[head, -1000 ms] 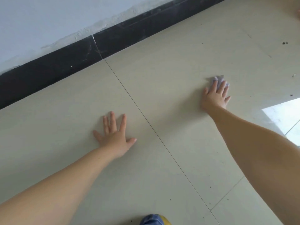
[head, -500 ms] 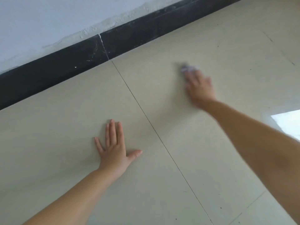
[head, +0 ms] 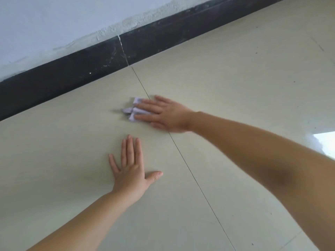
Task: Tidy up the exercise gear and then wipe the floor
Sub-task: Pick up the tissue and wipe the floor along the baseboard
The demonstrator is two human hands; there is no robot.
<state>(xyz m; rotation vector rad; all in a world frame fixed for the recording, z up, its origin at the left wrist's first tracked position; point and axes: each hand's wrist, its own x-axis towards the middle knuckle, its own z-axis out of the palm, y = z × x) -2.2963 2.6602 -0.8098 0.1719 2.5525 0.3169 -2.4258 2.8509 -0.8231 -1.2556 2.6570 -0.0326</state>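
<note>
A small pale lilac cloth (head: 132,111) lies crumpled on the beige tiled floor (head: 226,84), near a tile joint. My right hand (head: 164,115) lies flat on it with straight fingers pointing left, pressing it to the floor; most of the cloth is hidden under the fingers. My left hand (head: 131,171) rests palm down on the floor just in front of the cloth, fingers straight and spread, thumb out to the right. No exercise gear is in view.
A black skirting board (head: 76,69) runs diagonally along the foot of a pale blue-white wall (head: 54,20). A bright patch of reflected light (head: 326,142) lies at the right edge. Small dark specks dot the floor at the right.
My right hand has swept the cloth leftward across the tile joint, from the right side of the floor to just above my left hand. The left hand stays planted.
</note>
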